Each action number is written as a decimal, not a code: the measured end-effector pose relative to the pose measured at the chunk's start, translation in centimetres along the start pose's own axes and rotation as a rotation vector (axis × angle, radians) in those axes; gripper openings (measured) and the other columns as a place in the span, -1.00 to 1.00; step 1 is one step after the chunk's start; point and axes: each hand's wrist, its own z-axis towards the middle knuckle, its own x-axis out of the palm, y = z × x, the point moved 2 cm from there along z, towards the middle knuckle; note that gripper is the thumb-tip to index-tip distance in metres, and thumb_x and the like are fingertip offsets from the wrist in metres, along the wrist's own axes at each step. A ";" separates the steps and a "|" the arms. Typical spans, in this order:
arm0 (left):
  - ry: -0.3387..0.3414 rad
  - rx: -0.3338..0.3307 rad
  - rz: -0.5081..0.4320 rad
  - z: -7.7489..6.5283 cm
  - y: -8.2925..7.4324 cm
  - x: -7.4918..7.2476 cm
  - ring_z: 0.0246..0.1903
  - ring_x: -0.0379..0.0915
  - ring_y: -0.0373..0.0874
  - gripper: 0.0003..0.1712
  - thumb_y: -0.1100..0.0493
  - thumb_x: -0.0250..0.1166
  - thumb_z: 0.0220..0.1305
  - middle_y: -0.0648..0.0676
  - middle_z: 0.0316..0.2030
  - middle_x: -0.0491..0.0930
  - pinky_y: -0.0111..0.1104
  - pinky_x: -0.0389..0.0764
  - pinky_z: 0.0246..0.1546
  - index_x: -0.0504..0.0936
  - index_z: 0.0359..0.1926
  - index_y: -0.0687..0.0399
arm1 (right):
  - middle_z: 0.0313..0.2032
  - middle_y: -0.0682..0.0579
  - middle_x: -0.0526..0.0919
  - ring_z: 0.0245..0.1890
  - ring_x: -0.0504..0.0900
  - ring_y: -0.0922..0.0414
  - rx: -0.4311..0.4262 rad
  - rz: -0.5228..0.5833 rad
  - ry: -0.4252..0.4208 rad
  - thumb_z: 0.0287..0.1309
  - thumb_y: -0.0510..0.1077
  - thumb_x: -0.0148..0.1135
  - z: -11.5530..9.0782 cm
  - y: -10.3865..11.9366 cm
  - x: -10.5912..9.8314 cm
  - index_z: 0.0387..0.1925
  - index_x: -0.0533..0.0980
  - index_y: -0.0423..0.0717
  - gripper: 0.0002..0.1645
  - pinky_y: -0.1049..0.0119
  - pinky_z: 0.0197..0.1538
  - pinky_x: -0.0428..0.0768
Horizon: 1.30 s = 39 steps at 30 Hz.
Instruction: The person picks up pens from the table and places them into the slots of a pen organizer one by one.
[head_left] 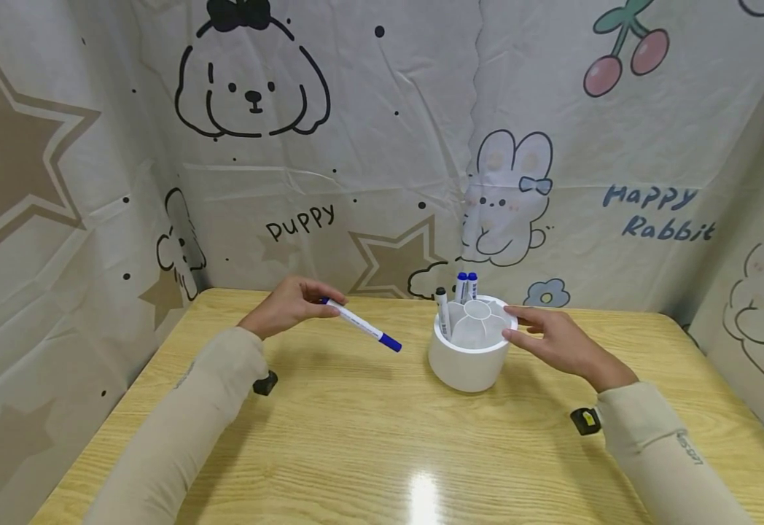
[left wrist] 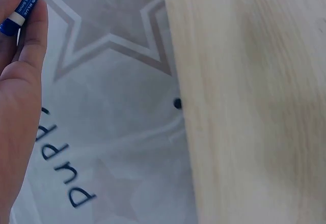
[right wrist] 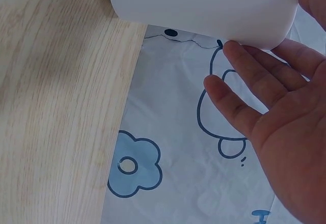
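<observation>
My left hand (head_left: 294, 302) pinches a white marker (head_left: 362, 322) by its blue end, between thumb and fingers. The marker slants down to the right, its other blue end over the table. In the left wrist view, only part of the marker (left wrist: 26, 4) shows at the top left corner. A round white pen holder (head_left: 467, 370) with several compartments stands on the table. My right hand (head_left: 555, 339) touches its right side near the rim, thumb in front; in the right wrist view the fingers (right wrist: 249, 66) reach out fairly straight against its wall.
Two blue-capped markers (head_left: 466, 286) stand at the back of the holder, and one black-capped marker (head_left: 443, 313) at its left. The wooden table (head_left: 342, 452) ends at a patterned cloth (head_left: 382, 160) behind and at both sides.
</observation>
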 end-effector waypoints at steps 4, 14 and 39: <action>0.012 0.051 0.001 0.3 -1.3 0.6 -0.25 0.64 -0.12 -0.72 0.31 0.45 0.20 0.16 -0.17 0.74 -0.38 0.64 -0.27 0.72 -0.06 0.35 | 0.30 -0.37 0.41 0.20 0.49 -0.33 0.000 0.000 -0.001 0.40 0.13 0.19 0.0 0.0 0.0 0.36 0.36 -0.33 -0.25 -0.19 0.12 0.54; 0.055 0.156 -0.048 1.0 -4.3 2.5 -0.34 0.64 -0.16 -0.79 0.40 0.42 0.20 0.20 -0.22 0.74 -0.41 0.63 -0.35 0.74 -0.12 0.37 | 0.29 -0.37 0.43 0.21 0.49 -0.32 -0.003 -0.003 -0.003 0.39 0.13 0.20 0.0 0.0 0.1 0.35 0.36 -0.34 -0.24 -0.19 0.13 0.53; 0.100 0.289 -0.009 4.2 -8.3 6.5 -0.35 0.67 0.11 -0.80 0.48 0.42 0.15 0.17 -0.24 0.76 -0.36 0.67 -0.34 0.76 -0.16 0.36 | 0.29 -0.36 0.42 0.22 0.47 -0.33 -0.007 -0.009 -0.006 0.39 0.13 0.20 0.0 0.1 0.0 0.36 0.36 -0.34 -0.24 -0.21 0.16 0.50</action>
